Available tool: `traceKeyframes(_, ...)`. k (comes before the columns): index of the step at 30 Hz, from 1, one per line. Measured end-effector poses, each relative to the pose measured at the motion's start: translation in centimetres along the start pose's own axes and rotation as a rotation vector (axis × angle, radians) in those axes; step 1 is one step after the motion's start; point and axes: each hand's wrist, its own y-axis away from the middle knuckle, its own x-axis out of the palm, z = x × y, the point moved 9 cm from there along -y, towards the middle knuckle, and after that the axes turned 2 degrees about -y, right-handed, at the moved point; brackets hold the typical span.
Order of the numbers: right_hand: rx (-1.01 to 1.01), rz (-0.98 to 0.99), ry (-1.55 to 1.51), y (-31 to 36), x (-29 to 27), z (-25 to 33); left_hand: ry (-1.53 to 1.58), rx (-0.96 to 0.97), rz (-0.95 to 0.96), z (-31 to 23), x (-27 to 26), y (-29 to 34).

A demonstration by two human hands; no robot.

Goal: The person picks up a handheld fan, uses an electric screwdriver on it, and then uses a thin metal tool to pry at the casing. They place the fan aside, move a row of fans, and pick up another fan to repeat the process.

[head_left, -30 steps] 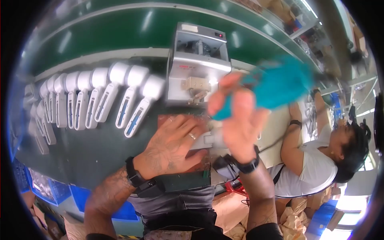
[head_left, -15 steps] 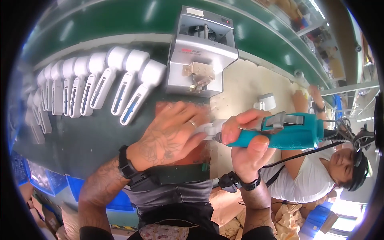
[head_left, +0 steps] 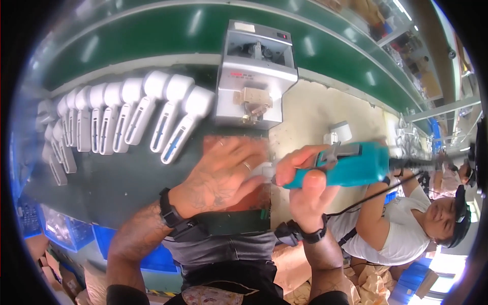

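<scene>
My right hand [head_left: 307,195] is wrapped round a teal electric screwdriver [head_left: 358,165], held nearly level with its tip pointing left. Its front end meets a small white plastic part [head_left: 264,171], mostly covered by my fingers. My left hand [head_left: 213,175] grips that part from the left, its fingers blurred. Both hands are over a reddish-brown mat [head_left: 216,144] on the dark bench. Left of my hands stands a row of white handheld devices with round heads; the nearest device [head_left: 185,124] lies with its slotted handle toward me.
A silver screw feeder [head_left: 254,76] stands beyond my hands. On the cream bench surface [head_left: 300,112] sits another white piece [head_left: 341,133]. A co-worker [head_left: 396,223] in a white shirt is at the right. A black cable [head_left: 366,195] crosses there. Blue bins [head_left: 63,229] are at lower left.
The view has shifted slightly. The screwdriver's rear end has moved left and blurs. The co-worker's hands, earlier over the bench at right, have drawn away. My grips are the same.
</scene>
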Motion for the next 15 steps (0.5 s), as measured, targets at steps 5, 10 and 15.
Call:
traceKeyframes(5,-0.161,-0.114,-0.281,1.6,-4.6,2.6,0.047,0.197,0.045,-2.0,0.3,0.9)
traceKeyframes(10,-0.298,-0.414,0.084,1.7,-9.1,4.0,0.167,0.119,0.066,-2.1,0.7,1.0)
traceKeyframes(15,-0.201,-0.391,0.18,2.0,-10.2,0.9,0.267,-0.076,-0.068,0.1,-0.8,0.5)
